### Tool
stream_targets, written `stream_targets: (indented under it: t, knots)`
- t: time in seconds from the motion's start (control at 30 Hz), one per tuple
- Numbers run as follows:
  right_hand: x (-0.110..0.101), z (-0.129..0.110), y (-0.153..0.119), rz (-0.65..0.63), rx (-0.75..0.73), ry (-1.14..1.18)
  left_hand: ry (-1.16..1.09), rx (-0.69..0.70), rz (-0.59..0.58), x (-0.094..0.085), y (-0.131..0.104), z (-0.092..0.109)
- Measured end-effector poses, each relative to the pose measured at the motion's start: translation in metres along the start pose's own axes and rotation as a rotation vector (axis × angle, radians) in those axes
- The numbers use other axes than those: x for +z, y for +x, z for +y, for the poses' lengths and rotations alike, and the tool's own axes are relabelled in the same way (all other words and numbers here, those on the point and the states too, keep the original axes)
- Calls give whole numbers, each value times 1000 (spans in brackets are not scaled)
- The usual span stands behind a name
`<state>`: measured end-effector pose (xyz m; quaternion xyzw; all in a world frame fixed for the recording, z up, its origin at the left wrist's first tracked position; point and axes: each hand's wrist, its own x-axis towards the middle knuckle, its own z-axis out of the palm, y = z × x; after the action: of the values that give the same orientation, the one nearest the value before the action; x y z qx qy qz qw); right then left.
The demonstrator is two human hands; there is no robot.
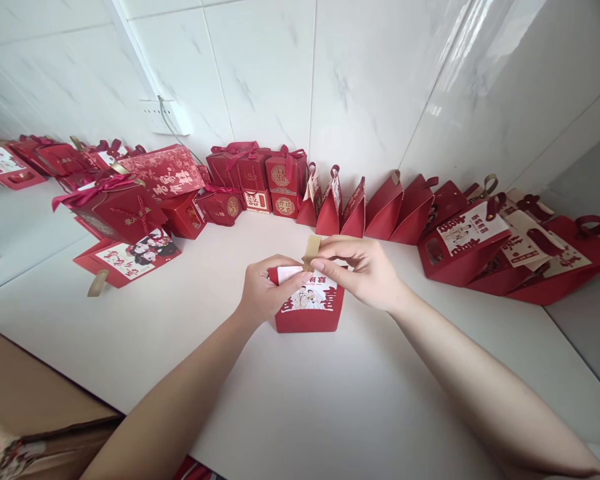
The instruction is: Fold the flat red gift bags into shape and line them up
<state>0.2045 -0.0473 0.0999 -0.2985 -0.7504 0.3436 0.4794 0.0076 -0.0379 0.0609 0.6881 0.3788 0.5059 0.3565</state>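
A red gift box (pixel 307 321) with a white printed panel of a cartoon couple stands on the white table in front of me. My left hand (pixel 266 288) is closed on its upper left side, thumb across the top edge. From the top of the box rises a gold ribbon (pixel 313 247), pinched between the thumb and fingers of my right hand (pixel 363 275). The fingers behind the box are partly hidden.
Red gift boxes (pixel 285 177) with bows line the tiled wall. Peaked red boxes (pixel 385 207) continue rightward to a leaning group (pixel 480 233). More boxes (pixel 140 257) lie at left beside a mirror-like surface. An open cardboard box (pixel 35 393) sits below the table's left edge.
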Motion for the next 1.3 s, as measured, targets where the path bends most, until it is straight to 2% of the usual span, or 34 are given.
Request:
stream_targets:
  t: [0.27, 0.5, 0.83, 0.97, 1.17, 1.3]
  knots:
    - [4, 4, -1, 56, -21, -69, 20, 22, -10, 2, 0, 2]
    - [3, 2, -3, 17, -42, -115, -8, -2, -26, 4, -2, 5]
    - [-2, 5, -1, -31, 68, 109, 27, 62, -30, 2, -2, 4]
    - [-8, 3, 0, -143, 120, 40, 18, 66, -60, 1, -2, 2]
    - [-6, 6, 0, -81, 161, -32, 27, 33, -34, 0, -2, -4]
    - [-3, 6, 0, -69, 78, -171, 34, 40, -27, 0, -2, -5]
